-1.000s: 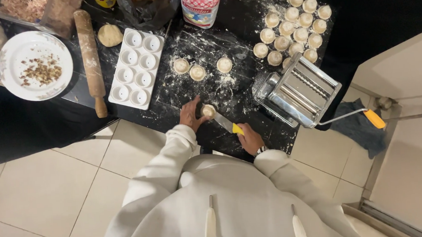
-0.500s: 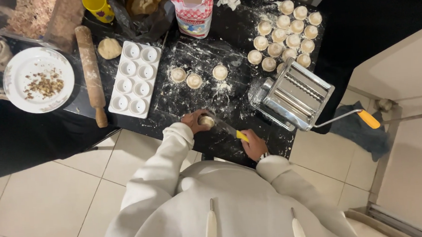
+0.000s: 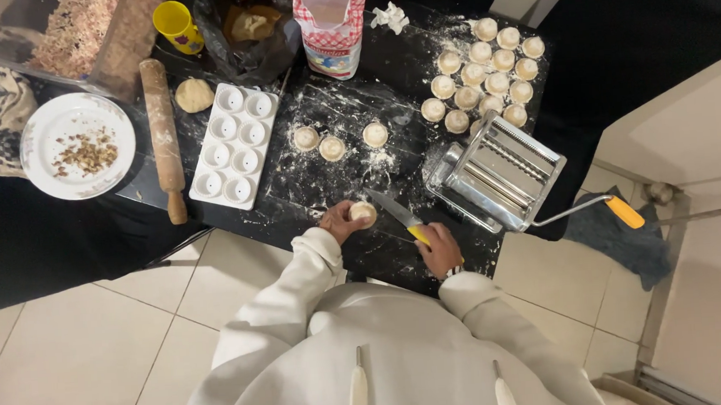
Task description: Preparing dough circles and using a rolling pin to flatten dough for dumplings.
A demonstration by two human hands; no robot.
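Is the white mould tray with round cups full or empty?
Empty: every round cup of the white mould tray shows only a bare white bottom, with no dough inside.

- A small round piece of pale dough [image 3: 363, 214], dusted with flour, sits just below the middle of the frame on the floured black bench. The fingers of the left hand [image 3: 338, 223] curl around its left side and hold it in place.
- A kitchen knife with a yellow handle and a steel blade [image 3: 393, 210] lies slanted just right of the dough, tip pointing to the upper left, close beside the piece. The right hand [image 3: 440, 248] grips its handle, lower right of the dough.
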